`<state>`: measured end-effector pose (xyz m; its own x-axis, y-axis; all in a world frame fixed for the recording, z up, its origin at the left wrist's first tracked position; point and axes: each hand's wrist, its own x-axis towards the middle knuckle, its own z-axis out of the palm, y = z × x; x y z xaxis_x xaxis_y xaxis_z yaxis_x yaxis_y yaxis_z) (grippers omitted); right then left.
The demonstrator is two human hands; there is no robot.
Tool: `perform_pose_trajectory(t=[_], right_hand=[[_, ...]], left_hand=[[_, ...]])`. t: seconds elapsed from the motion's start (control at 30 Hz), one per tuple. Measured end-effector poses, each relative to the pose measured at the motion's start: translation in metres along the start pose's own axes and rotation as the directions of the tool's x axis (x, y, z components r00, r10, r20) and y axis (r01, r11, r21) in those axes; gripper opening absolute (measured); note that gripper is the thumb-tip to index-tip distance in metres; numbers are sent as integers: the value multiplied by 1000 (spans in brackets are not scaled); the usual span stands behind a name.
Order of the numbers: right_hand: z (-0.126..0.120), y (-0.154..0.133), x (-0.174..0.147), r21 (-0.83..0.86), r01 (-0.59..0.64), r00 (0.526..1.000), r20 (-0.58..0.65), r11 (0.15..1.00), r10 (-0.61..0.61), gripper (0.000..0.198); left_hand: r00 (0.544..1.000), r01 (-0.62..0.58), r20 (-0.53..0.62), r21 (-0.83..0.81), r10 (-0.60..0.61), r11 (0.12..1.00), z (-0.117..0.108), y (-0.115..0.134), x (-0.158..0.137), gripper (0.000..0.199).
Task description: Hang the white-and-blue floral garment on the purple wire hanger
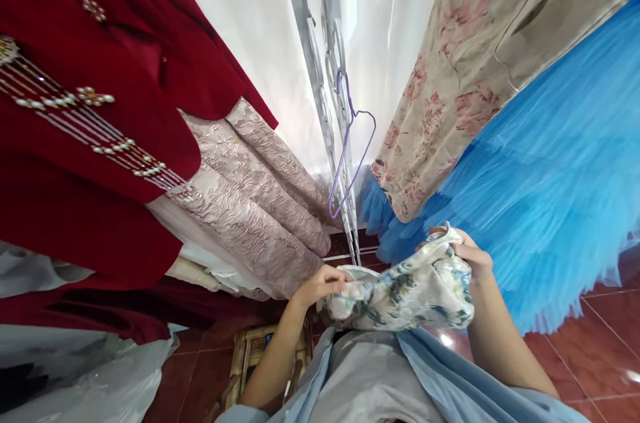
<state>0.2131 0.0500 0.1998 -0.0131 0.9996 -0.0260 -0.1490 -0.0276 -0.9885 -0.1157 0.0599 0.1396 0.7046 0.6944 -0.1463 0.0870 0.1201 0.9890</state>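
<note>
A shiny white garment with a blue and green floral print (405, 293) is stretched between my two hands, close in front of my body. My left hand (325, 284) grips its left end, fingers closed over the cloth. At the upper right end, my right hand (470, 255) pinches the fabric, the thumb on top and part of the hand behind the cloth. The garment hangs bunched and folded, so its full shape cannot be made out. Beyond my hands, a purple wire hanger (345, 150) hangs bare on a grey metal rack (320, 70).
Dark red dresses with beaded trim (150, 76) and a pink brocade skirt (250, 190) hang at left. On the right hang a beige floral dress (440, 96) and a blue tulle skirt (545, 170). A wooden stool (243, 360) stands on the red tiled floor (570, 350).
</note>
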Motion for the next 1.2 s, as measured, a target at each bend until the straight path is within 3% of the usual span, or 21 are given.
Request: perform_pose_trajectory(t=[0.1, 0.17, 0.27, 0.33, 0.4, 0.47, 0.57, 0.63, 0.67, 0.7, 0.73, 0.8, 0.87, 0.93, 1.07, 1.2], right_hand=[[-8, -4, 5, 89, -110, 993, 43, 990, 107, 52], [-16, -3, 9, 93, -104, 994, -13, 990, 106, 47], [-31, 2, 8, 149, -24, 987, -152, 988, 47, 41], [-39, 5, 5, 190, 1, 979, -201, 982, 38, 39], [-40, 4, 2, 203, -24, 980, -187, 979, 63, 38], [-33, 1, 1, 197, -69, 984, -149, 978, 100, 37], [-16, -5, 7, 148, -111, 986, -107, 983, 128, 41], [-5, -8, 15, 117, -93, 987, -123, 989, 108, 43], [0, -8, 20, 115, -72, 986, -142, 991, 88, 42], [3, -7, 24, 120, -49, 984, -164, 992, 68, 41], [6, -4, 29, 125, -29, 981, -188, 992, 52, 39], [8, 4, 37, 123, -7, 971, -238, 992, 36, 38], [8, 16, 44, 100, -15, 959, -279, 995, 43, 39], [5, 29, 51, 60, -36, 953, -298, 998, 53, 42], [-7, 40, 70, -131, 18, 934, -351, 991, -64, 37], [-22, 1, 112, -325, 205, 843, -421, 923, -335, 25]], left_hand=[[957, 118, 265, 3, -115, 993, 0, 11, -2, 62], [929, 176, 312, 96, -198, 980, -9, 20, -5, 54], [965, 152, 172, 244, -197, 958, -37, 42, -13, 42], [994, 91, 17, 369, -104, 925, -61, 61, -23, 30], [993, -20, -94, 480, 74, 877, -85, 83, -32, 19], [942, -217, -116, 504, 314, 836, -104, 105, -37, 18], [773, -528, -184, 345, 608, 776, -121, 136, -23, 27], [680, -614, -341, 217, 649, 759, -126, 153, -1, 28], [672, -613, -422, 145, 609, 777, -127, 159, 13, 26], [694, -584, -480, 60, 537, 809, -127, 165, 27, 24], [746, -527, -498, -35, 442, 849, -127, 169, 40, 23], [872, -362, -414, -191, 259, 912, -124, 172, 62, 25], [940, -238, -295, -215, 169, 947, -122, 172, 74, 28], [939, -234, -287, -121, 191, 965, -122, 172, 76, 32], [849, -300, -409, 153, 336, 942, -134, 181, 60, 36], [870, -232, -402, 181, 287, 956, -149, 201, 44, 34]])
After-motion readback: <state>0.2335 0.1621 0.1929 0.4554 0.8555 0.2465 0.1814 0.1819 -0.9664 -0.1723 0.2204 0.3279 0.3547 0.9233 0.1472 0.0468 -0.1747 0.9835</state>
